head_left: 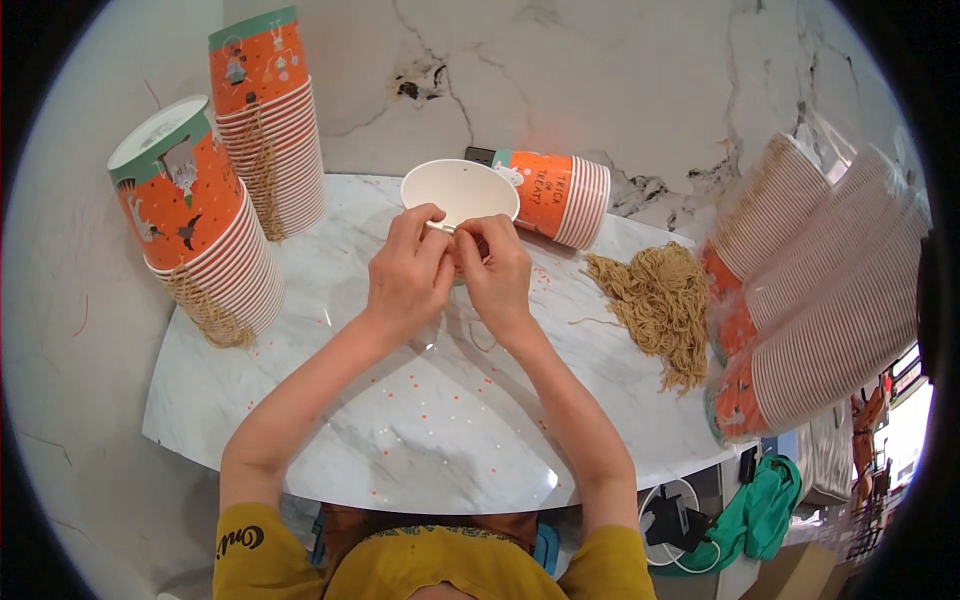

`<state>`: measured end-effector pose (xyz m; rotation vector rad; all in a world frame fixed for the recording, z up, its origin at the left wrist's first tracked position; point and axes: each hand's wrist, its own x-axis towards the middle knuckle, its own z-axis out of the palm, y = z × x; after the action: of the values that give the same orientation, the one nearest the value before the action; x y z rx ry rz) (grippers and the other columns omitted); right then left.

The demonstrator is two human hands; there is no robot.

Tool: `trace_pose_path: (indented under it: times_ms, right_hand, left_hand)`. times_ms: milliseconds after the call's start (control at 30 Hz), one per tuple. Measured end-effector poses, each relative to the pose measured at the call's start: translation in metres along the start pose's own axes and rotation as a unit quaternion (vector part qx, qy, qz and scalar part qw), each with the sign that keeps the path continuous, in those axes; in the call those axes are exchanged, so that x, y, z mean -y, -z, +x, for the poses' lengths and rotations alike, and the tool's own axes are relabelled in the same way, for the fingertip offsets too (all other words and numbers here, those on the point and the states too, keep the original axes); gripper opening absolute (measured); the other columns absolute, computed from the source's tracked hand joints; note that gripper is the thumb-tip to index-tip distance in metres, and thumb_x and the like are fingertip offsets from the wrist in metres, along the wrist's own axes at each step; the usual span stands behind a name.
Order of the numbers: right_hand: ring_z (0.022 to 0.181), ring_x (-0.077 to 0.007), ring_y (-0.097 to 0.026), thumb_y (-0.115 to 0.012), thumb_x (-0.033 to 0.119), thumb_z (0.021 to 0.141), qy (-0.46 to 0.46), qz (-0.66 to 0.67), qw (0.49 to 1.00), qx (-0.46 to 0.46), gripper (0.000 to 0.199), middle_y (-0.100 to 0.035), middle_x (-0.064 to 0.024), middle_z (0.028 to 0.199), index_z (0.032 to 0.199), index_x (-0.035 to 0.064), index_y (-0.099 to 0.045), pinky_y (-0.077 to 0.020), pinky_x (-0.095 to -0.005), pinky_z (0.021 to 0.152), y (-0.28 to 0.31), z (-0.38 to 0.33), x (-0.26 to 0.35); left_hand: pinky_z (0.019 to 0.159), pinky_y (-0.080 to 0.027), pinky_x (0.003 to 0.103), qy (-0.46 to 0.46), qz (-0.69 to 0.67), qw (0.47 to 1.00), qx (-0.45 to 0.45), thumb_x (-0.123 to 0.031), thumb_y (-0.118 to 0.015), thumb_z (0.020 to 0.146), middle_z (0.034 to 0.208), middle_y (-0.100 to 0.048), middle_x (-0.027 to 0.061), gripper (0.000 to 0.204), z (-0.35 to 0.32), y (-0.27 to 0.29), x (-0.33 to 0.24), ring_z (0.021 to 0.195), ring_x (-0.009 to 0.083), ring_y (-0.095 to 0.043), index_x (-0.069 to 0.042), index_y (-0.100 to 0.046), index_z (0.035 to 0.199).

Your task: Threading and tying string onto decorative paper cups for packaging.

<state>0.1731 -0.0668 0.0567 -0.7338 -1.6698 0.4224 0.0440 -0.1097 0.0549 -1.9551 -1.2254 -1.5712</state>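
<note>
A paper cup (455, 185) with a white inside stands tilted at the middle of the table, its opening toward me. My left hand (408, 268) is closed in a pinch at its near rim. Beside it, my right hand (495, 268) is also closed, fingertips pinched together at the same rim, on a thin tan string. A loose length of string (482, 340) hangs in a curve below the hands. The exact point where string and rim meet is hidden by my fingers.
Two tall stacks of orange cups (265, 130) (205, 215) with dangling strings stand at left. More nested cups (565, 200) lie behind. A tan string heap (655, 305) lies right, near plastic-wrapped cup stacks (830, 300). Small orange paper dots (425, 405) dot the marbled table (350, 455).
</note>
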Motion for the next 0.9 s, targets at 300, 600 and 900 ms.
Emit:
trace_pose_path:
  times_ms: [300, 600, 900]
  right_hand:
    - [0.075, -0.0302, -0.064, -0.069, 0.007, 0.086, 0.132, -0.126, 0.981, 0.072, 0.01, -0.058, -0.0078, 0.091, 0.096, 0.008, -0.065, -0.0512, -0.0407, 0.058, 0.009, 0.003, 0.003]
    - [0.077, -0.0255, -0.069, -0.065, 0.004, 0.091, -0.021, 0.049, 0.997, 0.056, 0.01, -0.066, -0.0103, 0.092, 0.102, 0.0032, -0.064, -0.0539, -0.0349, 0.065, 0.003, -0.004, -0.008]
    - [0.074, -0.0165, -0.066, -0.064, 0.002, 0.092, -0.097, 0.123, 0.986, 0.053, 0.01, -0.07, -0.01, 0.089, 0.101, -0.001, -0.063, -0.0529, -0.0304, 0.069, 0.002, -0.006, -0.01]
  left_hand:
    - [0.062, -0.052, 0.031, 0.164, -0.111, 0.978, 0.066, 0.003, -0.064, 0.08, 0.088, -0.064, 0.0083, 0.013, 0.0, 0.004, 0.013, 0.078, 0.0192, -0.065, -0.003, -0.058, 0.091]
    - [0.068, -0.051, 0.023, 0.379, -0.401, 0.827, 0.106, 0.001, -0.065, 0.089, 0.087, -0.066, 0.0008, 0.005, 0.013, 0.011, 0.016, 0.078, 0.0059, -0.06, 0.0, -0.062, 0.092]
    - [0.073, -0.053, 0.022, 0.403, -0.416, 0.807, 0.117, 0.002, -0.065, 0.09, 0.088, -0.067, 0.0031, 0.009, 0.015, 0.014, 0.009, 0.08, 0.0071, -0.062, 0.002, -0.064, 0.099]
